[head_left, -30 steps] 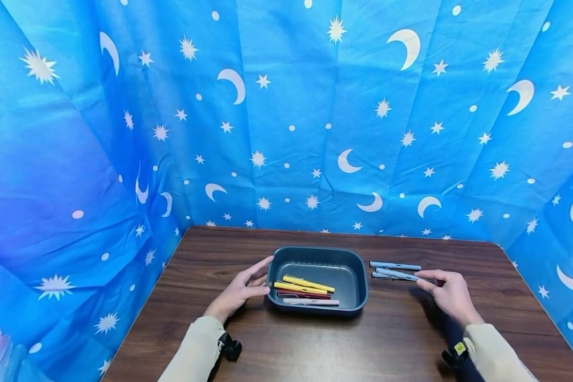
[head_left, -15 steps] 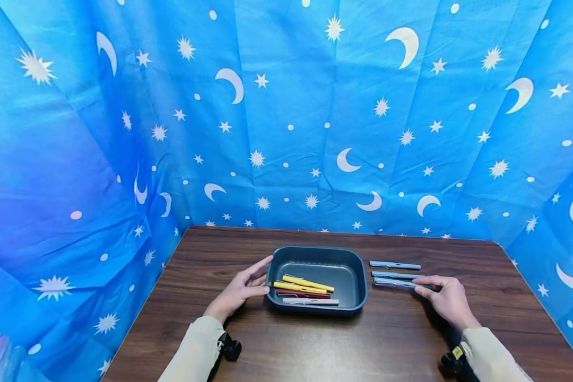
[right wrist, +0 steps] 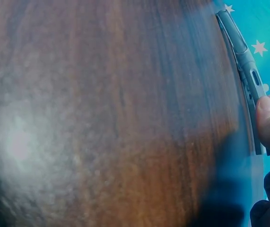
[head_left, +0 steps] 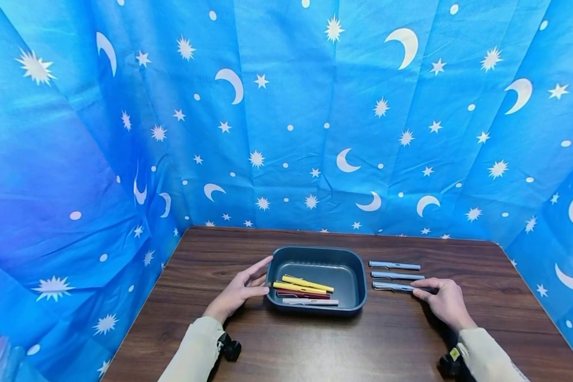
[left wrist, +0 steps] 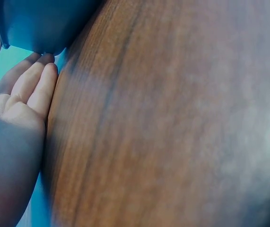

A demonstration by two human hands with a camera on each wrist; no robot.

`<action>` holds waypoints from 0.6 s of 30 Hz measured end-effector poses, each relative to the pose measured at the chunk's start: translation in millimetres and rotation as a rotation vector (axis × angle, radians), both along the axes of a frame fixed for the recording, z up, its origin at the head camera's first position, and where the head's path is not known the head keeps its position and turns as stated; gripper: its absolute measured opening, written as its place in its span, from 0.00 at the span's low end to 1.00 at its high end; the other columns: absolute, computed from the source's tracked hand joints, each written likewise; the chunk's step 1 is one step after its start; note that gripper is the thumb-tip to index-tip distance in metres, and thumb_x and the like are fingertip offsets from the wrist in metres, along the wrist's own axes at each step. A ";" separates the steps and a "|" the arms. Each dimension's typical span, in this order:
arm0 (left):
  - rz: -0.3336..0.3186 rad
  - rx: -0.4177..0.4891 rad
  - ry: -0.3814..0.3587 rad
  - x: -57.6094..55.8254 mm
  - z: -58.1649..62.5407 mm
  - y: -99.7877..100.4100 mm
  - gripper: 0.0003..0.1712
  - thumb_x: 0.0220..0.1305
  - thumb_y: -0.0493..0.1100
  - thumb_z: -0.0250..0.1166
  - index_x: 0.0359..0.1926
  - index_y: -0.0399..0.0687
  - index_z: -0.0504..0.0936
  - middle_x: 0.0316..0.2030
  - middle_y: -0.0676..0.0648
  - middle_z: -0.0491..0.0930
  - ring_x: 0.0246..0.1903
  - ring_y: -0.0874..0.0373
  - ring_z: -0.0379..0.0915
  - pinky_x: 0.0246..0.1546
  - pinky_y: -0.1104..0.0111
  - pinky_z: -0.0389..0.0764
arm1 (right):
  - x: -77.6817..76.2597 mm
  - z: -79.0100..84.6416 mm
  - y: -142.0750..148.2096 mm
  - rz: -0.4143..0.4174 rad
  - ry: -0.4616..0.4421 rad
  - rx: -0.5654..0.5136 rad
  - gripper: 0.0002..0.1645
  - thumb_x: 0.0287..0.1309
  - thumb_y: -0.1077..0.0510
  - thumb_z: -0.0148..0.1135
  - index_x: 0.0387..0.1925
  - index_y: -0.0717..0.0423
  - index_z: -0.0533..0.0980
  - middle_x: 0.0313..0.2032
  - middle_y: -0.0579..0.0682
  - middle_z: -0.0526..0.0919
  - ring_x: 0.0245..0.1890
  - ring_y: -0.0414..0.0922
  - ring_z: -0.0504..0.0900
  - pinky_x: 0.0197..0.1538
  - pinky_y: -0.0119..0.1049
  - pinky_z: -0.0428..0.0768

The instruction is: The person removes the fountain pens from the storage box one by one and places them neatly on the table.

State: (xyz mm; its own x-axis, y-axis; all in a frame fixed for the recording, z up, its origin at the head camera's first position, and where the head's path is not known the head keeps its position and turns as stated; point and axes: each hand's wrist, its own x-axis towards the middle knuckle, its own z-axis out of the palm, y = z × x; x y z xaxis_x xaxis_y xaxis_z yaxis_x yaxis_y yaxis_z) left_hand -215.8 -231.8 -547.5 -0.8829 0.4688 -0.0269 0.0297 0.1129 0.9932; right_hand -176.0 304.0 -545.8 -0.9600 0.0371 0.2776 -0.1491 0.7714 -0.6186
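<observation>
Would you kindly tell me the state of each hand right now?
Left hand: open, touching the left side of the dark container.
Right hand: closed, pinching the frontmost blue pen.

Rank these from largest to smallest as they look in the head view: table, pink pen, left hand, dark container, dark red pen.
1. Table
2. Dark container
3. Left hand
4. Pink pen and dark red pen: too alike in size to rank

The cream sleeves point(head_left: 193, 347) carry 2 black wrist cameras point(head_left: 231, 348), the right one bearing a yellow label point(head_left: 454, 353).
</observation>
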 end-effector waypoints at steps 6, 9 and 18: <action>0.009 -0.012 0.003 -1.2 -1.1 -0.1 0.43 0.73 0.41 0.67 0.83 0.65 0.59 0.83 0.48 0.52 0.78 0.43 0.58 0.78 0.49 0.58 | -1.1 -0.5 0.2 0.012 -0.015 0.024 0.06 0.57 0.63 0.78 0.37 0.52 0.92 0.39 0.53 0.92 0.46 0.60 0.89 0.51 0.61 0.84; 0.011 -0.014 0.005 -1.1 -1.3 0.3 0.43 0.73 0.41 0.67 0.82 0.65 0.59 0.83 0.48 0.52 0.78 0.43 0.59 0.78 0.49 0.58 | -1.6 -0.1 -0.1 0.020 -0.024 0.039 0.05 0.57 0.63 0.78 0.36 0.52 0.92 0.39 0.54 0.92 0.46 0.59 0.89 0.51 0.61 0.83; 0.007 -0.014 0.013 0.7 -0.2 0.8 0.43 0.73 0.39 0.66 0.83 0.65 0.59 0.83 0.48 0.52 0.78 0.43 0.59 0.77 0.51 0.61 | -3.3 -2.0 0.6 0.015 -0.055 0.050 0.05 0.58 0.63 0.77 0.36 0.52 0.92 0.39 0.55 0.92 0.46 0.60 0.89 0.51 0.62 0.83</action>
State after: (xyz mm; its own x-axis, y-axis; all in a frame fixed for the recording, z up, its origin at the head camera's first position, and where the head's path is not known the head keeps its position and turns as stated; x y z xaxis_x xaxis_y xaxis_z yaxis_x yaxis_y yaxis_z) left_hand -215.1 -231.0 -547.8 -0.8863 0.4625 -0.0218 0.0422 0.1276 0.9909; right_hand -179.3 304.6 -547.8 -0.9741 0.0095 0.2259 -0.1283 0.7995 -0.5868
